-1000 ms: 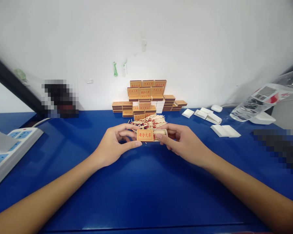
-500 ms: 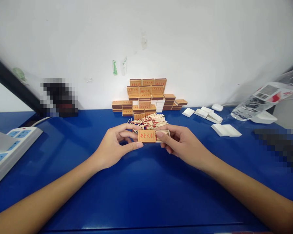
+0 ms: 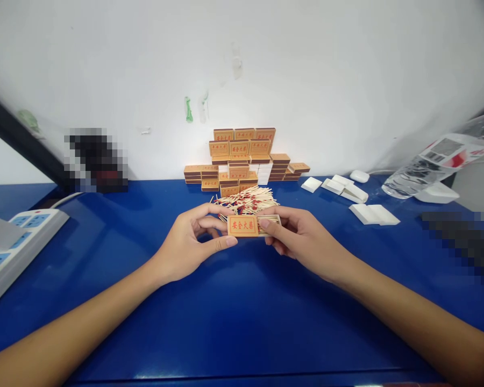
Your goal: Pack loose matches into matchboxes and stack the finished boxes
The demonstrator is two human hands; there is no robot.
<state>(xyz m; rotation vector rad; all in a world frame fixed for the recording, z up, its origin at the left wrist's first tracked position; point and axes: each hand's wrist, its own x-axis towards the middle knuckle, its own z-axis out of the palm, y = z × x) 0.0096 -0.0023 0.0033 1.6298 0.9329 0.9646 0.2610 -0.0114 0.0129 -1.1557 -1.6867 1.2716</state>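
A matchbox (image 3: 242,226) with an orange sleeve and red lettering is held between both hands above the blue table. Its white tray (image 3: 278,218) sticks out on the right side, with matches lying in it. My left hand (image 3: 193,242) is closed on the sleeve's left end, thumb at the lower corner. The thumb of my right hand (image 3: 302,236) lies over the matches in the tray, its other fingers behind the box. Just beyond is a heap of loose red-tipped matches (image 3: 254,200), partly hidden by the hands.
Stacked matchboxes (image 3: 239,148) stand against the wall. White empty trays (image 3: 373,214) lie at the right, near a white earphone case (image 3: 359,176) and a clear plastic bottle (image 3: 415,171). A power strip (image 3: 28,242) sits at the left on the blue table (image 3: 234,322).
Hardly anything differs. Both hands hold the half-open matchbox in the same place, and the view has shifted very slightly.
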